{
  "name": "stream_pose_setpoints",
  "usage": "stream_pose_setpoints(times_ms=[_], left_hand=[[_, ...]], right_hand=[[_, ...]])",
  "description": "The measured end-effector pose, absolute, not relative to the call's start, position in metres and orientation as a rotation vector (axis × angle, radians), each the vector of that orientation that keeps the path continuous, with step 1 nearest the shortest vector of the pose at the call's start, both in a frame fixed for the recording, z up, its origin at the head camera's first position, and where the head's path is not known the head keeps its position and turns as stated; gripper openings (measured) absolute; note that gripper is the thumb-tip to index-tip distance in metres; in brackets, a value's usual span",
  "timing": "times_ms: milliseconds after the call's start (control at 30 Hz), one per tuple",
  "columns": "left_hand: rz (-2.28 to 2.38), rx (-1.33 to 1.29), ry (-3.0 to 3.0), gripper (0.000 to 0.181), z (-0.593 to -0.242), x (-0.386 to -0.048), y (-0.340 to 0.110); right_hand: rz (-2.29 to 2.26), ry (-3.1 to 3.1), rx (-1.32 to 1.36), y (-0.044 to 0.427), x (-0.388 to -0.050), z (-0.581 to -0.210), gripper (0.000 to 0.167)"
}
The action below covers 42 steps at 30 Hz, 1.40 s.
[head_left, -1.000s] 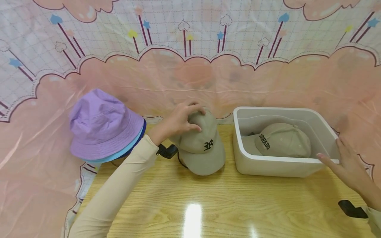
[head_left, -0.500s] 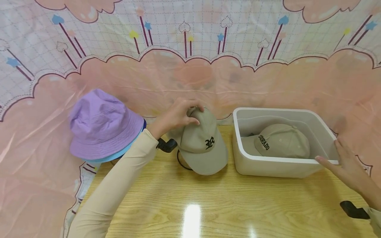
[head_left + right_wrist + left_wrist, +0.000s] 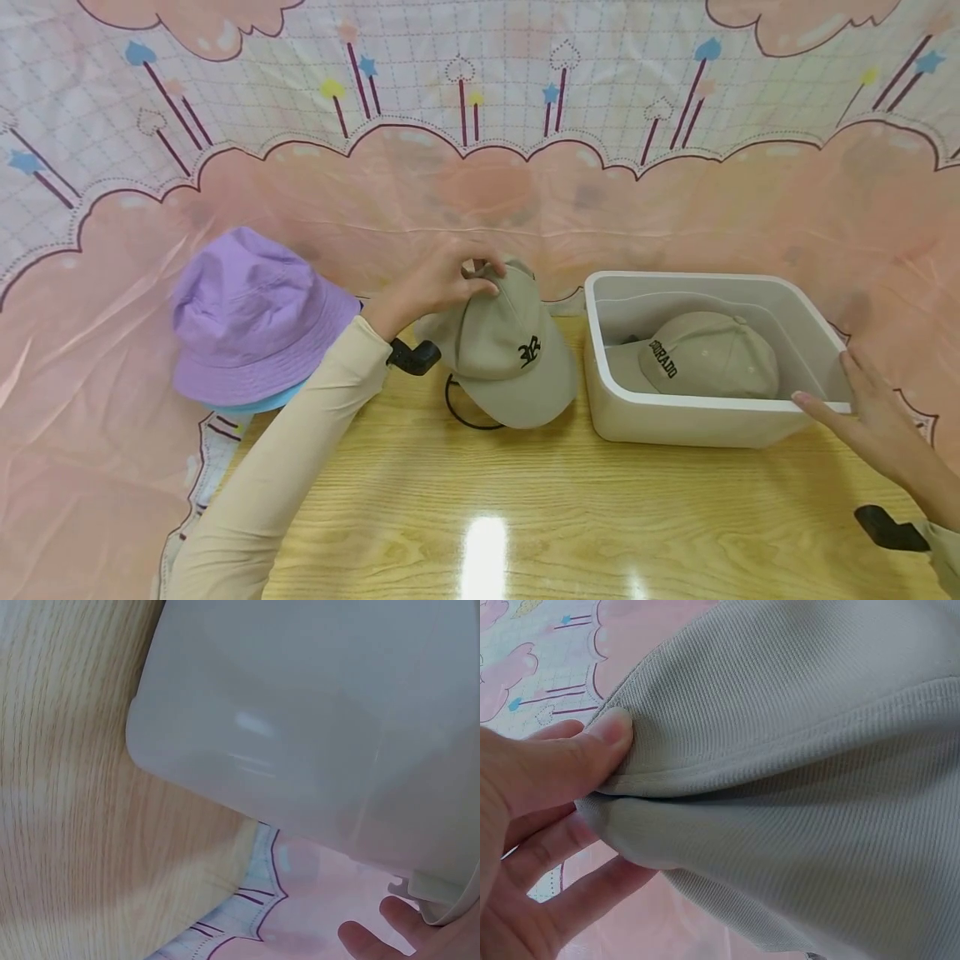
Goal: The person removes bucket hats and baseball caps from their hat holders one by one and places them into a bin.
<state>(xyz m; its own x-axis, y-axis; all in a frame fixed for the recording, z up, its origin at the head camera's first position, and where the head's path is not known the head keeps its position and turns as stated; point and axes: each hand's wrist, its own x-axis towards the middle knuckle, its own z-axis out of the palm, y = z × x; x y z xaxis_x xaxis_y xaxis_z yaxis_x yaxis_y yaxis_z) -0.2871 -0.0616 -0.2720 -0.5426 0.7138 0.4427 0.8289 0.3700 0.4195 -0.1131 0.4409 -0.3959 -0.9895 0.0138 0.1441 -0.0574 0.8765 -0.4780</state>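
Note:
My left hand point(image 3: 442, 287) pinches the crown of a beige baseball cap point(image 3: 498, 342), thumb on one side and fingers on the other. In the left wrist view the cloth of the cap point(image 3: 795, 742) bunches into a fold at the fingertips. The cap's brim points toward me, with black lettering above it. Under it shows part of a black ring point(image 3: 461, 417), and another pale piece of cloth peeks out behind at left. My right hand point(image 3: 877, 417) rests on the near right corner of a white bin point(image 3: 690, 425), its fingers over the rim.
Inside the bin lies a second beige cap point(image 3: 712, 358) with dark lettering. At left stand stacked bucket hats, a purple bucket hat point(image 3: 255, 325) over a light blue one point(image 3: 258, 406). The wooden table point(image 3: 570, 508) meets a patterned cloth point(image 3: 450, 192) at the back.
My left hand has risen a little with the cap, which tilts and uncovers more of the black ring. The right hand keeps its place on the bin.

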Motion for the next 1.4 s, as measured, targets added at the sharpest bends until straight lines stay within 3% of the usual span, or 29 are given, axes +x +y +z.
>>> stream_pose_setpoints(times_ms=[567,1200,1400], left_hand=[[-0.839,-1.408,-2.602,0.018,-0.258,-0.291,-0.065],[-1.02,-1.346,-2.528,0.01,-0.26,-0.301,-0.072],[-0.903,-1.439,-2.46,0.01,-0.264,-0.297,-0.07]], right_hand=[[0.742,-2.894,0.019,0.442,-0.114,-0.396,0.091],[0.785,-2.865,0.038,0.442,-0.116,-0.396,0.089],[0.8,-2.874,0.025,0.442,-0.116,-0.396,0.089]])
